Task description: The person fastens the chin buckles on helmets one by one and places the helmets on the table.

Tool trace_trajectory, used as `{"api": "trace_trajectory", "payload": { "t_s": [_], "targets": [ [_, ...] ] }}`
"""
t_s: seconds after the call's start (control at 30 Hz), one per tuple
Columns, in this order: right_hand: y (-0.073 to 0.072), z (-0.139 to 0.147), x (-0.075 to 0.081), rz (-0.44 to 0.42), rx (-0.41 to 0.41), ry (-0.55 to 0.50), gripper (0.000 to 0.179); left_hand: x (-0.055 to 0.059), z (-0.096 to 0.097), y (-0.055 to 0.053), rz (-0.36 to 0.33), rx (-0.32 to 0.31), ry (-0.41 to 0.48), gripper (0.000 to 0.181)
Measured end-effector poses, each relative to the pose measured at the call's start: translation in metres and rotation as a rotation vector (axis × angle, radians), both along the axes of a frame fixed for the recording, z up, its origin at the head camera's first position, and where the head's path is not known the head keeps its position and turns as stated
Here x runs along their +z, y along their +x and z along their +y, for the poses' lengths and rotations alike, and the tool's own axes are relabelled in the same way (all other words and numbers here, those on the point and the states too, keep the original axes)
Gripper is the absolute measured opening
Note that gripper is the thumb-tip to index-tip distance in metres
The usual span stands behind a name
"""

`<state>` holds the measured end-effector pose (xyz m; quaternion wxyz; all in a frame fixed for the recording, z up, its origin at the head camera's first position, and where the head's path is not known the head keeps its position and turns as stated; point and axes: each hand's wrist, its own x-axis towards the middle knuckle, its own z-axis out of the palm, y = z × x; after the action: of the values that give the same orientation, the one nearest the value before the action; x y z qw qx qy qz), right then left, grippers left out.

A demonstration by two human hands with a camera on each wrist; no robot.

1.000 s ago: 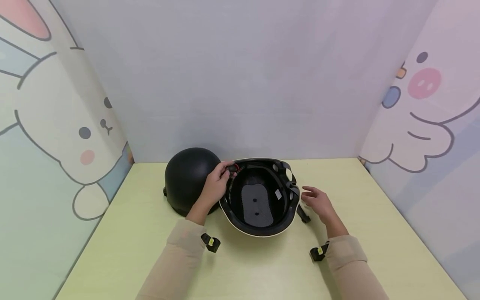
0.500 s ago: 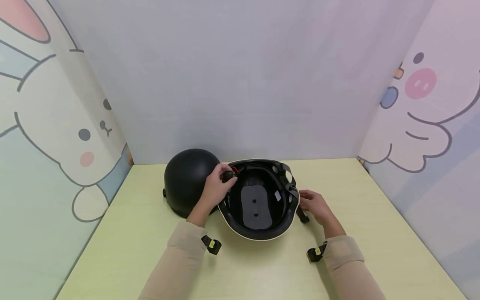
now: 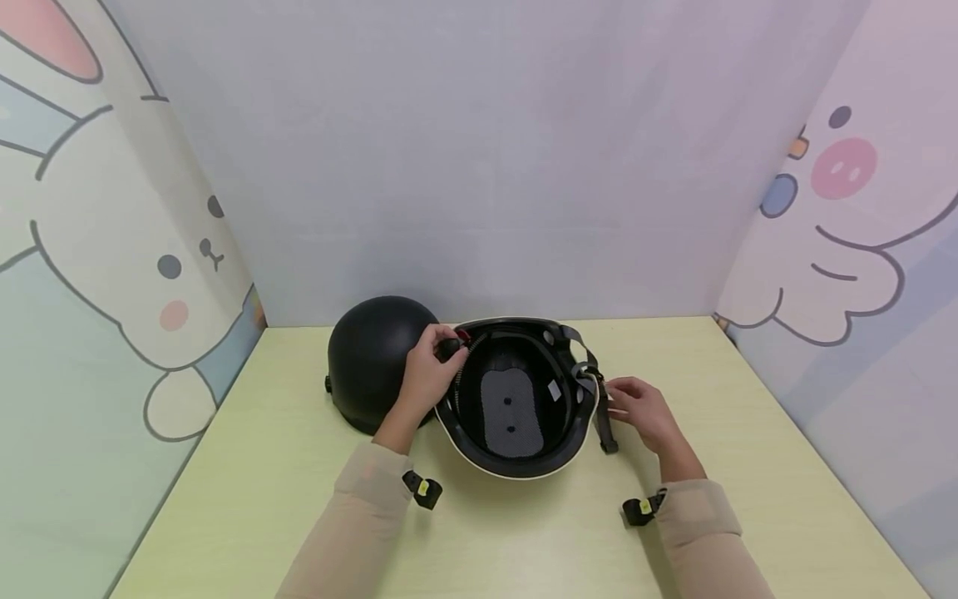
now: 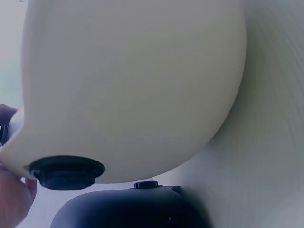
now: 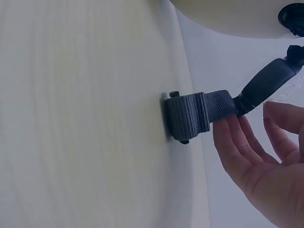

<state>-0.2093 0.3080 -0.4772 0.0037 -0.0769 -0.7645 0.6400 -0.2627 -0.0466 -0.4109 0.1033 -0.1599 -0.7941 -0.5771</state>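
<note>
In the head view a white helmet (image 3: 524, 470) lies upside down, its black padded inside (image 3: 511, 408) facing up. My left hand (image 3: 427, 370) grips its left rim, thumb and fingers on either side of a black round fitting (image 3: 447, 349). A bit of red shows by those fingertips. From the right rim a black chin strap (image 5: 266, 84) hangs down, ending in a black buckle (image 5: 187, 117) that reaches the table. My right hand (image 3: 642, 408) is beside it, fingertips touching the strap and thumb apart from it. The left wrist view shows mostly the white shell (image 4: 133, 90).
A black helmet (image 3: 380, 362), dome up, stands just left of the white one, behind my left hand. Both are on a pale yellow table (image 3: 516, 541). A grey-white wall (image 3: 479, 166) stands behind, with cartoon-printed panels (image 3: 112, 274) at the sides.
My right hand moved in to the helmet's right rim, then back out slightly to the right. The strap there now hangs further outside. My left hand shifted slightly left and down at the left rim.
</note>
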Motion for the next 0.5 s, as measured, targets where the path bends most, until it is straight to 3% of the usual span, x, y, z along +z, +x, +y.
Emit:
{"api": "trace_trajectory", "payload": {
  "t_s": [0.27,0.5],
  "targets": [
    [0.009,-0.001,0.008,0.069,-0.072,-0.116,0.025,0.001,0.004,0.003,0.055,-0.013,0.013,0.023],
    [0.014,-0.004,0.014,0.115,-0.098,-0.147,0.018,0.004,0.003,0.005,0.066,-0.013,0.015,0.022]
  ]
}}
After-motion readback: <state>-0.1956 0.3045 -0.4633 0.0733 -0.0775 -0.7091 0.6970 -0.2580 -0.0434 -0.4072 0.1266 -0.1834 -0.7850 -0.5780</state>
